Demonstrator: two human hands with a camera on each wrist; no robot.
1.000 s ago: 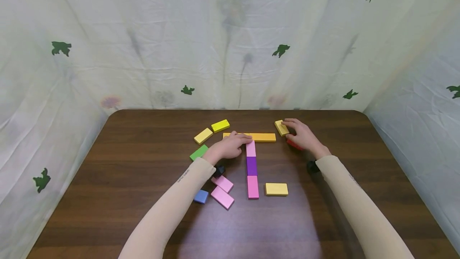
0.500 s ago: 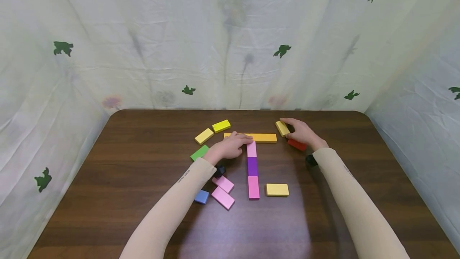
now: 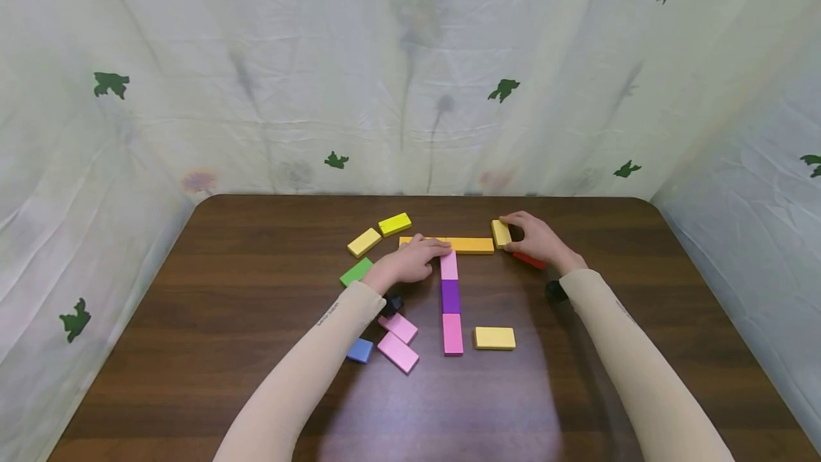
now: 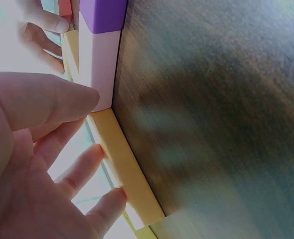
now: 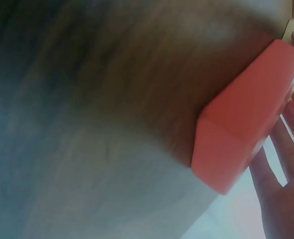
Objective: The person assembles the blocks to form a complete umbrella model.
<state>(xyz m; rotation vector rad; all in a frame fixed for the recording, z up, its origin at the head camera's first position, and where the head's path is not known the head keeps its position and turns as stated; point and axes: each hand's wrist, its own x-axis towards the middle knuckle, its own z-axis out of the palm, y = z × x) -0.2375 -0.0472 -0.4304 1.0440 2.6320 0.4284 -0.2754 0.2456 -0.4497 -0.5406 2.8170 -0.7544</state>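
Note:
In the head view my left hand rests over the corner where a light pink block meets the row of orange blocks. The left wrist view has its thumb at the pink block's end and other fingertips against the side of an orange block. A purple block and a darker pink block continue the column toward me. My right hand pinches a pale yellow block between thumb and finger, close to the orange row's right end. Under that hand lies a red block, partly hidden.
Left of the column lie a bright yellow block, a pale yellow one, a green block, two pink blocks and a blue block. Another pale yellow block lies right of it. A curtain backs the table.
My right hand has closed its thumb and finger on the pale yellow block and turned it straighter, its near end closer to the orange row. My left hand has stayed put.

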